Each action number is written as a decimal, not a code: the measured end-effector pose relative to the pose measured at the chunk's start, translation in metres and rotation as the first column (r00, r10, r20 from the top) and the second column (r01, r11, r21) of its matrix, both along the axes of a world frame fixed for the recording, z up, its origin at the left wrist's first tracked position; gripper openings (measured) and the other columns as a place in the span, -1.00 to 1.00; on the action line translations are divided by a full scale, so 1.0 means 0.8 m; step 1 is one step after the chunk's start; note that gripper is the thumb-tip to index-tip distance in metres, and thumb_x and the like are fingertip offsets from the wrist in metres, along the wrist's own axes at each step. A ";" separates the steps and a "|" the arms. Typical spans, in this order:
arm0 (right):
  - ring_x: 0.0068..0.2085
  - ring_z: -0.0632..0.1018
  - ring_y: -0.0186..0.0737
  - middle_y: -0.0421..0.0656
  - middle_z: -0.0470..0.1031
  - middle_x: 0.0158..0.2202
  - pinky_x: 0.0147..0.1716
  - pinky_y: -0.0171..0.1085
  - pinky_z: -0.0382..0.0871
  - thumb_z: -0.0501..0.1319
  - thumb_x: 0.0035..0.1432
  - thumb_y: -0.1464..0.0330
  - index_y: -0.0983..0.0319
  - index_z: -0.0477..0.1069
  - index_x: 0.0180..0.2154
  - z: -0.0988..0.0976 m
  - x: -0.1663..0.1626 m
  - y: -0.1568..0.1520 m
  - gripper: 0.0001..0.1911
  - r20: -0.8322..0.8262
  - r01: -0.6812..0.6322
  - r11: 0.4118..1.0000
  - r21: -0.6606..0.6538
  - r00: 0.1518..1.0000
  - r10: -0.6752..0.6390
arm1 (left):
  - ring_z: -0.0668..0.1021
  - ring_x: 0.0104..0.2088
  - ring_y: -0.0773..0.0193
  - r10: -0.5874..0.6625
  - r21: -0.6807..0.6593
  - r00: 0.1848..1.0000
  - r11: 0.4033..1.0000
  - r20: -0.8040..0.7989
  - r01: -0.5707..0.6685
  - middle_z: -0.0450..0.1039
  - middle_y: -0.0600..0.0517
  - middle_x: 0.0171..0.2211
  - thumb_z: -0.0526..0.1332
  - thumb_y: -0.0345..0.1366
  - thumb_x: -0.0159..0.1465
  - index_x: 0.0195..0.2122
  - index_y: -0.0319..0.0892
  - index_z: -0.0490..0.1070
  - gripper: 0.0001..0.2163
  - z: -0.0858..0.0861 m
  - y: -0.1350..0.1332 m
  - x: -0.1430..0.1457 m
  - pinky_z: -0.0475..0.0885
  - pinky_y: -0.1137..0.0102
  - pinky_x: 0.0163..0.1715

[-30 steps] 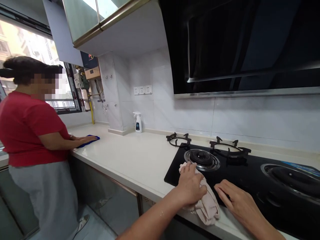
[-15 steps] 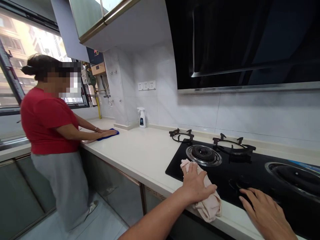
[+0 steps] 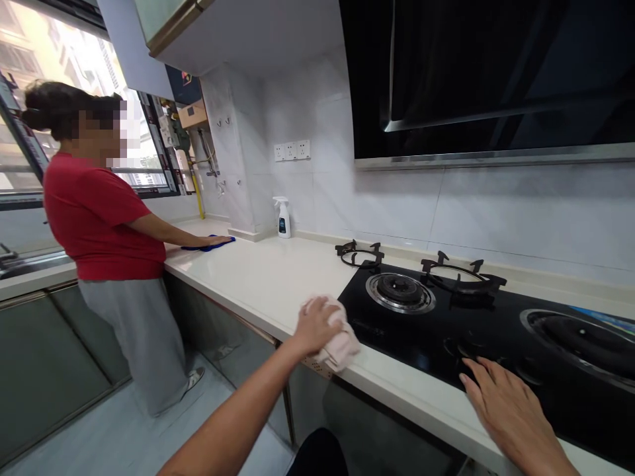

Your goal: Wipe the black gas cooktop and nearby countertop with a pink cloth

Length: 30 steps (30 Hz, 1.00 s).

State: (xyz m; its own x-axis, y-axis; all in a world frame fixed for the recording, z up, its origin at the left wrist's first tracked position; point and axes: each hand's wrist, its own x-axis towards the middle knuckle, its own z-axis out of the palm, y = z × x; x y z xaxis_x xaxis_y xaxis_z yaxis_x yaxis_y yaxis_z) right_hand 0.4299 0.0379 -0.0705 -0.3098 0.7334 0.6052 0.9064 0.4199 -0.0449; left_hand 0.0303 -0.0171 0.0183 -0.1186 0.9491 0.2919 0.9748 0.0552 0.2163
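Note:
My left hand presses on a crumpled pale pink cloth, its fingers bent over the top. The cloth lies on the front edge of the white countertop, just left of the black gas hob, and hangs slightly over the edge. My right hand rests with fingers stretched out at the front of the hob, close to the dark control knobs. Nothing shows in that hand, though its palm is hidden.
A pan support and another pan support stand behind the burners. A white spray bottle is against the wall. On the left, a person in red has a hand on a blue cloth. The range hood overhangs the hob.
My left hand and the pink cloth have slid left, off the hob onto the countertop edge. My right hand stays by the knobs. The co-worker has shifted slightly and now shows one arm reaching out.

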 end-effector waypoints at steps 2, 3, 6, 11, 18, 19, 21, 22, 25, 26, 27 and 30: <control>0.11 0.46 0.20 0.09 0.48 0.10 0.12 0.21 0.31 -0.30 0.43 0.01 0.28 0.52 0.07 -0.001 0.000 -0.001 -0.24 0.008 -0.007 1.000 0.028 1.000 0.007 | 0.22 0.39 0.00 0.142 -0.016 0.990 0.990 -0.010 -0.143 0.30 0.08 0.35 0.13 -0.15 0.41 0.19 0.16 0.45 -0.66 0.004 -0.006 -0.053 0.12 -0.08 0.34; 0.11 0.46 0.20 0.10 0.48 0.09 0.12 0.21 0.31 -0.30 0.43 0.01 0.29 0.52 0.07 -0.002 0.000 0.000 -0.24 0.011 -0.010 0.999 0.043 1.000 0.009 | 0.21 0.39 -0.02 0.171 -0.013 0.985 0.985 -0.037 -0.172 0.35 0.11 0.32 0.12 -0.18 0.43 0.14 0.19 0.48 -0.69 0.006 -0.009 -0.075 0.10 -0.11 0.33; 0.13 0.45 0.22 0.11 0.48 0.09 0.11 0.22 0.32 -0.28 0.45 0.04 0.30 0.51 0.08 -0.004 0.000 0.001 -0.28 0.010 -0.018 0.997 0.078 1.000 0.017 | 0.20 0.37 -0.05 0.232 0.014 0.969 0.973 -0.081 -0.232 0.45 0.16 0.23 0.17 -0.23 0.39 -0.02 0.19 0.56 -0.76 0.008 -0.015 -0.113 0.09 -0.11 0.32; 0.10 0.48 0.25 0.12 0.50 0.06 0.08 0.22 0.34 -0.23 0.45 0.05 0.30 0.53 0.05 -0.006 -0.008 -0.001 -0.32 0.003 -0.041 0.985 0.166 0.999 0.041 | 0.38 0.19 -0.02 0.345 0.149 0.938 0.929 -0.021 -0.339 0.48 -0.09 0.10 0.02 -0.20 0.45 0.07 -0.02 0.53 -0.67 0.000 -0.014 -0.081 0.28 0.01 0.19; 0.13 0.46 0.28 0.13 0.50 0.07 0.10 0.25 0.32 -0.17 0.46 0.10 0.31 0.53 0.04 -0.010 -0.010 0.001 -0.38 0.003 -0.037 0.973 0.227 0.999 0.038 | 0.41 0.13 0.00 0.088 0.359 0.996 0.929 0.034 -0.094 0.45 -0.10 0.04 0.11 -0.23 0.40 -0.01 -0.05 0.53 -0.76 -0.016 -0.012 0.060 0.29 0.05 0.16; 0.12 0.47 0.29 0.13 0.51 0.06 0.08 0.25 0.33 -0.15 0.45 0.09 0.29 0.53 0.04 -0.013 -0.008 0.004 -0.39 0.017 -0.050 0.970 0.238 0.999 0.048 | 0.41 0.13 0.00 0.038 0.344 0.999 0.938 0.024 -0.044 0.45 -0.10 0.04 0.12 -0.24 0.40 -0.03 -0.06 0.53 -0.77 -0.014 -0.009 0.081 0.28 0.05 0.16; 0.09 0.49 0.29 0.11 0.52 0.05 0.04 0.25 0.36 -0.11 0.43 0.08 0.26 0.54 0.03 -0.019 -0.003 0.012 -0.43 0.049 -0.072 0.963 0.259 0.997 0.061 | 0.41 0.13 0.00 -0.078 0.287 0.997 0.955 0.011 0.072 0.45 -0.10 0.03 0.13 -0.21 0.39 -0.03 -0.06 0.53 -0.77 -0.009 0.000 0.120 0.29 0.05 0.15; 0.08 0.50 0.28 0.11 0.52 0.05 0.03 0.24 0.37 -0.10 0.42 0.09 0.25 0.55 0.03 -0.021 -0.002 0.015 -0.44 0.061 -0.073 0.963 0.259 0.996 0.059 | 0.41 0.13 0.00 -0.143 0.257 0.990 0.957 0.003 0.138 0.45 -0.09 0.03 0.14 -0.19 0.39 -0.02 -0.05 0.53 -0.77 -0.006 0.008 0.137 0.29 0.05 0.16; 0.10 0.50 0.26 0.11 0.52 0.08 0.06 0.24 0.36 -0.08 0.41 0.13 0.23 0.55 0.03 -0.022 -0.002 0.017 -0.47 0.066 -0.039 0.975 0.217 0.998 0.025 | 0.40 0.18 0.00 -0.312 0.177 0.950 0.934 -0.020 0.311 0.43 -0.07 0.11 0.20 -0.05 0.36 0.02 0.01 0.54 -0.71 -0.003 0.038 0.178 0.26 0.04 0.23; 0.10 0.50 0.25 0.11 0.52 0.08 0.07 0.24 0.35 -0.09 0.41 0.14 0.22 0.55 0.03 -0.021 -0.003 0.015 -0.47 0.064 -0.032 0.980 0.198 0.998 0.020 | 0.39 0.21 -0.01 -0.352 0.145 0.936 0.925 -0.016 0.350 0.42 -0.07 0.15 0.22 0.00 0.34 0.04 0.04 0.54 -0.67 -0.003 0.052 0.187 0.24 0.03 0.26; 0.11 0.49 0.24 0.10 0.52 0.09 0.09 0.23 0.34 -0.10 0.40 0.15 0.22 0.55 0.04 -0.018 -0.004 0.012 -0.47 0.059 -0.025 0.984 0.176 0.998 0.015 | 0.37 0.25 -0.01 -0.378 0.106 0.926 0.920 -0.002 0.376 0.40 -0.05 0.20 0.24 0.05 0.32 0.06 0.06 0.54 -0.64 -0.003 0.066 0.193 0.22 0.03 0.29; 0.15 0.47 0.22 0.09 0.51 0.11 0.14 0.23 0.31 -0.13 0.40 0.15 0.22 0.53 0.05 -0.011 -0.008 0.002 -0.45 0.027 -0.006 0.992 0.128 1.000 0.003 | 0.30 0.34 -0.03 -0.382 -0.006 0.922 0.924 0.057 0.383 0.33 -0.02 0.31 0.22 0.10 0.32 0.13 0.10 0.50 -0.58 -0.001 0.112 0.196 0.15 0.00 0.35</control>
